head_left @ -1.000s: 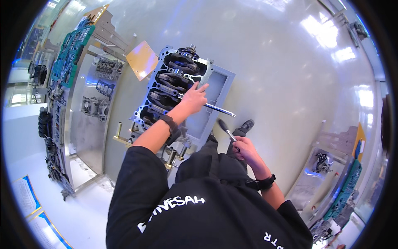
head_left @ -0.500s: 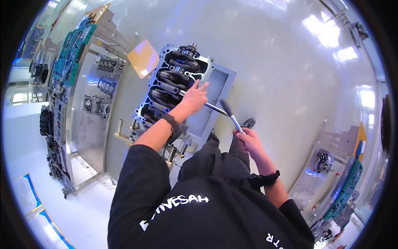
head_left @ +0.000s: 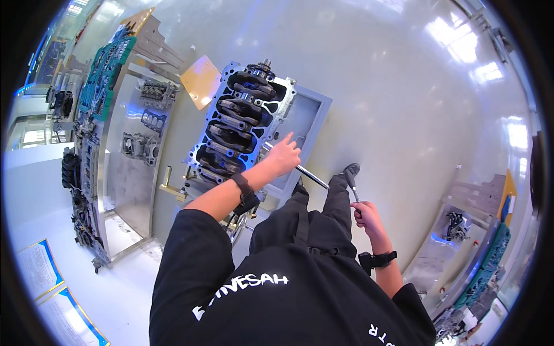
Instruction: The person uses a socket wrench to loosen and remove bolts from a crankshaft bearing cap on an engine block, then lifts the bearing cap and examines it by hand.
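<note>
An engine block sits tilted on a stand, its crankshaft exposed. My left hand is closed around a long chrome bar beside the block's right edge, index finger stretched out. One end of the bar points to the block; its other end reaches toward my right leg. My right hand grips the metal end of what looks like a ratchet wrench. That tool's black handle points away from me, over my shoe, and looks apart from the bar. My right fist hides its lower end.
A grey tray lies right of the block, a yellow plate at its upper left. Brass-coloured stand fittings stick out near my left arm. Racks with engine parts and green tool trays stand left; another rack stands right.
My left hand has moved right and nearer me with the bar, off the crankshaft area. My right hand has moved right and lower, and the wrench no longer overlaps the bar.
</note>
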Motion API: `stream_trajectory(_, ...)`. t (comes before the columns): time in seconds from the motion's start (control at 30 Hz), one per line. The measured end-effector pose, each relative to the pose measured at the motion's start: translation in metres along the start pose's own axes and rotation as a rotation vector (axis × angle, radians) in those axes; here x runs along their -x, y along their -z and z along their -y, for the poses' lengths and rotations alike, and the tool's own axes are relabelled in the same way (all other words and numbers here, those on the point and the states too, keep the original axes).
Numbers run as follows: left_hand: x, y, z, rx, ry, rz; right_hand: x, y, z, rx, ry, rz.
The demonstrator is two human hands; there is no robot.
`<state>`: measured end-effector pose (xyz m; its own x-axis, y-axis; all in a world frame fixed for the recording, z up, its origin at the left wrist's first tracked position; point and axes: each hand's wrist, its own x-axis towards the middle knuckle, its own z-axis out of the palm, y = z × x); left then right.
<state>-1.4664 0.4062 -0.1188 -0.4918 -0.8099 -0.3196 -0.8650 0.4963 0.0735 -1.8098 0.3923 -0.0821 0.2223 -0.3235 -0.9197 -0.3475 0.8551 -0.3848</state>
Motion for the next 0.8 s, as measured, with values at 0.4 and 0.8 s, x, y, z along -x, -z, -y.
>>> stream_trajectory(0.4,-0.014,0.009,-0.005,0.336,0.013,0.142,-0.061,-0.035,0.007,-0.403,0.019,0.204)
stream_trajectory(0.8,-0.051,0.011,0.003,0.299,0.084,0.227,-0.132,-0.076,0.036,-0.342,0.186,0.287)
